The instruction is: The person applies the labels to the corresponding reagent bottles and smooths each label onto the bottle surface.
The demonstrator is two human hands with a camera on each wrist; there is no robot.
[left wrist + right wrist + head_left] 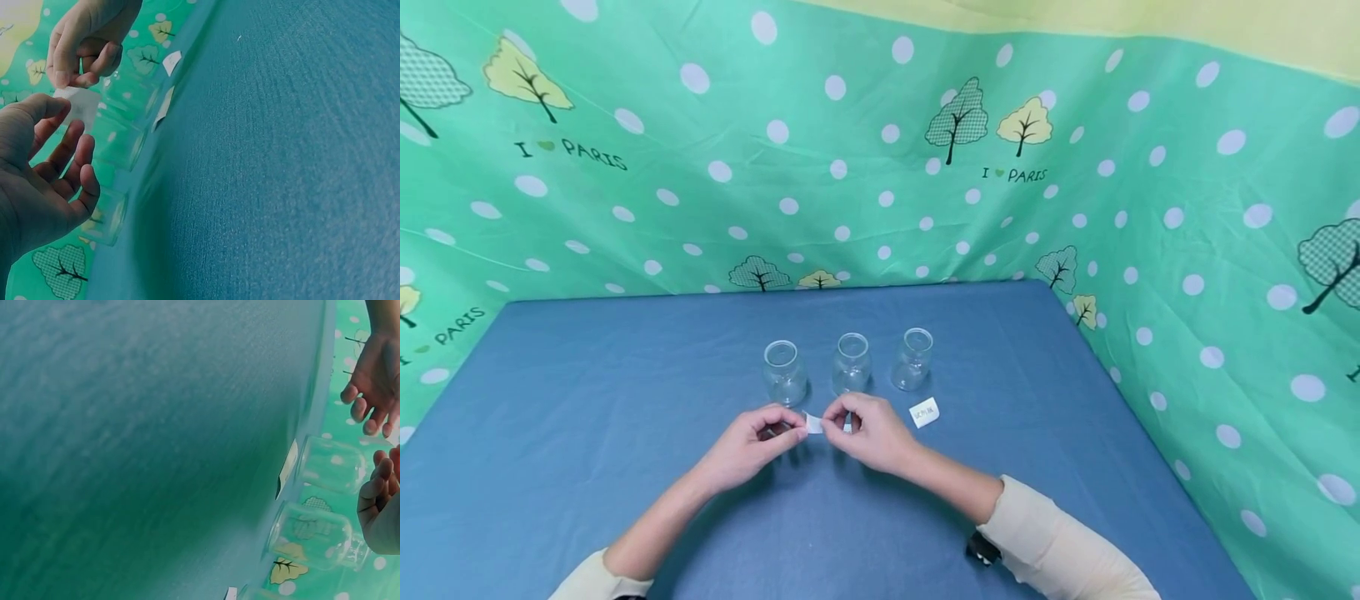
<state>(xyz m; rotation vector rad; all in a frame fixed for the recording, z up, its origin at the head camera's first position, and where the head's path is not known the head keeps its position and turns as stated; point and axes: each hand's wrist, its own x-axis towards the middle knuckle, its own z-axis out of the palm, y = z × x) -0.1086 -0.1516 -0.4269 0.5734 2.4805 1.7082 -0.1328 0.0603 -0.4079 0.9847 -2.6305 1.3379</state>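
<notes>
- Paper slip [814, 423], white, small: lower half of the head view, just left of centre, held up between both hands.
- Left hand [756, 442]: thumb and index fingertip pinch the slip's left edge; remaining fingers bend loosely, clear of the paper.
- Right hand [876, 429]: thumb and index finger pinch the slip's right edge; remaining fingers bent, not around anything.
- Handling, judged by look: very light, thin, bends easily, likely to crease or tear if pulled hard. Almost no grip force called for.
- Best hold: opposite edges or corners, fingertips only, face left uncovered. Present pinch suits that.
- Left jar [786, 375], middle jar [852, 367], right jar [913, 360]: clear, in a row at mid-frame, above the hands, apart from each other. Look like glass, so smooth, breakable, heavier than paper; side wall is the place to grasp. No finger grips one.
- Written label [924, 412]: right of centre, below the right jar, dark handwriting face up, one corner lifting. Flimsy; raised corner is the easy pick-up point.
- Second label [164, 108]: upper middle of the left wrist view, on the blue cloth [281, 156], near a jar. Mostly covered by the right hand in the head view, so can't tell if it carries writing.
- Backdrop [850, 125]: green, dotted, tree prints, fills upper frame.
</notes>
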